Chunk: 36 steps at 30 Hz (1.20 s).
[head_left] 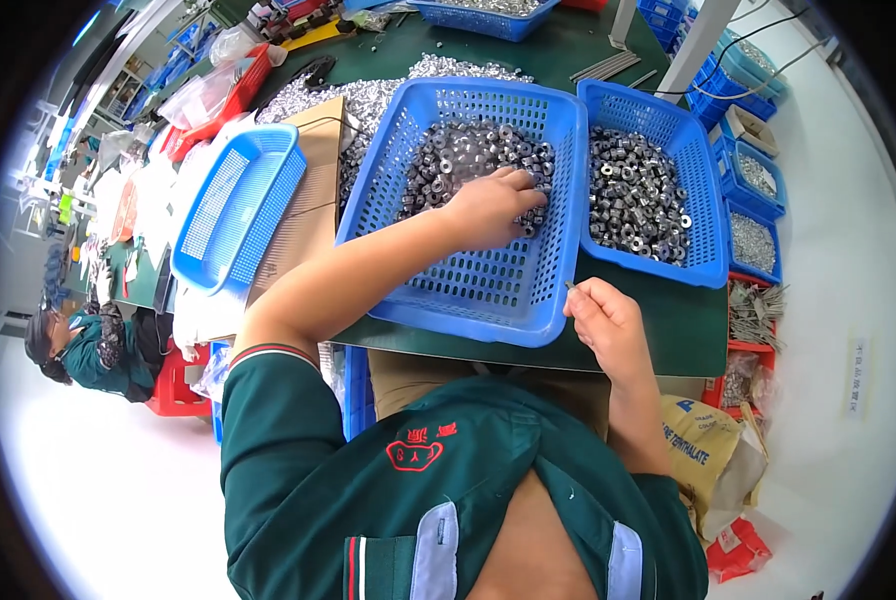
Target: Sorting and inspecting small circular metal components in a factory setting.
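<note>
Many metal rings [430,165] seem yet to handle, the finished share unclear; the left hand [493,210] curls among them, hold hidden, while the right hand [609,322] pinches a small piece [570,285]

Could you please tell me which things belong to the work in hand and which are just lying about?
Seemingly in use:
middle blue basket
metal parts under the left hand
small piece in the right hand

Seemingly lying about:
yellow sack
red bag
thin metal rods
</note>
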Motion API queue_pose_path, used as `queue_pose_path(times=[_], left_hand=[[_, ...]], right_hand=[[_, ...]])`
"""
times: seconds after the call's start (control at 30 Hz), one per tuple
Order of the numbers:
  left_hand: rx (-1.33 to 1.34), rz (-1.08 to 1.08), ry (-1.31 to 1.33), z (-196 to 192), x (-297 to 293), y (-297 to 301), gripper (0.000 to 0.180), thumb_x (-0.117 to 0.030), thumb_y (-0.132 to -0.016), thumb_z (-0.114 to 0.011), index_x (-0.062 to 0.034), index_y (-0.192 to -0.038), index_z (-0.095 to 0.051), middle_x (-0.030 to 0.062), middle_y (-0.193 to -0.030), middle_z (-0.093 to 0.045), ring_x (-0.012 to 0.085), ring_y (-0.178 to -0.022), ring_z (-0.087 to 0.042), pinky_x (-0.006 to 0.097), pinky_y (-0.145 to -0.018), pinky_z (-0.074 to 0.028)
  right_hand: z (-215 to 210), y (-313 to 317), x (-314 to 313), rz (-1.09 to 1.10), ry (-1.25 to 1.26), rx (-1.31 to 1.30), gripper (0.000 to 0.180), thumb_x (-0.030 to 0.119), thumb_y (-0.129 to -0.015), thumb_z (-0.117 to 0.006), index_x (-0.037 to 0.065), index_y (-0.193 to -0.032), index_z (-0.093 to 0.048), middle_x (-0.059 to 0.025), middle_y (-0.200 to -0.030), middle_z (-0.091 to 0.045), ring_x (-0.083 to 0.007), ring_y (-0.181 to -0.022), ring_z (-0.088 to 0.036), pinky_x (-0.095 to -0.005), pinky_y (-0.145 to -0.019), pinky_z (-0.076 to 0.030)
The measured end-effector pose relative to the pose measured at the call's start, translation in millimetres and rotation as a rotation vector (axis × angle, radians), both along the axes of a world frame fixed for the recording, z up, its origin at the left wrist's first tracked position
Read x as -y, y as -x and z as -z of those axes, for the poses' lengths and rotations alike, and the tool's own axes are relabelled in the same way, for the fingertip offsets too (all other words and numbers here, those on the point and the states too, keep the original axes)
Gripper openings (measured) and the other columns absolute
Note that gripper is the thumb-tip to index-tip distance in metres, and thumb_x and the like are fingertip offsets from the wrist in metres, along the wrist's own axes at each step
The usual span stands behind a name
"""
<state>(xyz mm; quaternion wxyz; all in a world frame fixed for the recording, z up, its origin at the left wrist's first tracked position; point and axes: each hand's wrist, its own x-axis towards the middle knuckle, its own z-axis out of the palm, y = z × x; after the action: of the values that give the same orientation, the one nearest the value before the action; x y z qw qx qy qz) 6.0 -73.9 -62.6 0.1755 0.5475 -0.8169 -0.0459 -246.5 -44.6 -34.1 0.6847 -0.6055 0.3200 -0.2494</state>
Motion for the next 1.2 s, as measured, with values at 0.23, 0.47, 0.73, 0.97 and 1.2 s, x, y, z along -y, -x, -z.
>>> queue_pose_path(times=[0.23, 0.47, 0.73, 0.97, 1.2], left_hand=[[0.103, -0.063, -0.163, 5.7, -5.1, 15.0, 0.037, -0.021, -0.069, -0.075, -0.0107, -0.102, -0.061, 0.0136, -0.103, -0.053, 0.0337, -0.097, -0.058, 0.043, -0.08, -0.051], [0.099, 0.023, -0.341, -0.6, -23.8, 8.4, 0.037, -0.021, -0.07, -0.074, -0.0103, -0.103, -0.061, 0.0152, -0.099, -0.052, 0.0348, -0.088, -0.061, 0.044, -0.075, -0.05], [-0.029, -0.013, -0.448, -8.1, -22.6, 1.3, 0.03, -0.013, -0.068, -0.076, -0.0131, -0.096, -0.067, 0.0124, -0.104, -0.055, 0.0326, -0.093, -0.059, 0.041, -0.082, -0.047], [-0.139, 0.009, -0.378, -1.8, -19.3, -4.7, 0.022, -0.012, -0.07, -0.074, -0.0101, -0.091, -0.068, 0.012, -0.096, -0.057, 0.0292, -0.09, -0.06, 0.038, -0.082, -0.048], [-0.908, -0.123, -0.764, -46.4, -16.2, -5.9, 0.018, -0.008, -0.078, -0.07, 0.001, -0.09, -0.06, 0.0104, -0.088, -0.067, 0.0121, -0.071, -0.061, 0.025, -0.064, -0.05]], right_hand=[[0.2, 0.3, -3.9, 0.001, 0.027, -0.044, 0.02, 0.017, -0.093, -0.057, 0.002, -0.079, -0.06, 0.0056, -0.058, -0.046, -0.0007, -0.052, -0.037, -0.0192, -0.046, -0.028], [-2.0, 0.5, -4.9, 0.012, 0.066, -0.046, 0.02, 0.017, -0.093, -0.058, 0.001, -0.079, -0.059, 0.0053, -0.058, -0.047, -0.001, -0.052, -0.038, -0.0194, -0.047, -0.029], [-2.7, 1.4, -4.0, 0.015, 0.066, -0.06, 0.021, 0.017, -0.093, -0.058, 0.001, -0.079, -0.059, 0.0054, -0.059, -0.046, -0.0011, -0.054, -0.036, -0.0195, -0.048, -0.029], [-2.8, -1.6, -3.8, 0.015, 0.059, -0.053, 0.02, 0.016, -0.092, -0.058, 0.001, -0.079, -0.058, 0.0051, -0.06, -0.047, -0.0012, -0.056, -0.037, -0.0203, -0.049, -0.03], [-16.3, -5.6, -6.5, 0.064, 0.23, -0.103, 0.018, 0.015, -0.091, -0.059, -0.002, -0.083, -0.059, 0.0009, -0.063, -0.052, -0.0036, -0.058, -0.042, -0.0223, -0.051, -0.036]])
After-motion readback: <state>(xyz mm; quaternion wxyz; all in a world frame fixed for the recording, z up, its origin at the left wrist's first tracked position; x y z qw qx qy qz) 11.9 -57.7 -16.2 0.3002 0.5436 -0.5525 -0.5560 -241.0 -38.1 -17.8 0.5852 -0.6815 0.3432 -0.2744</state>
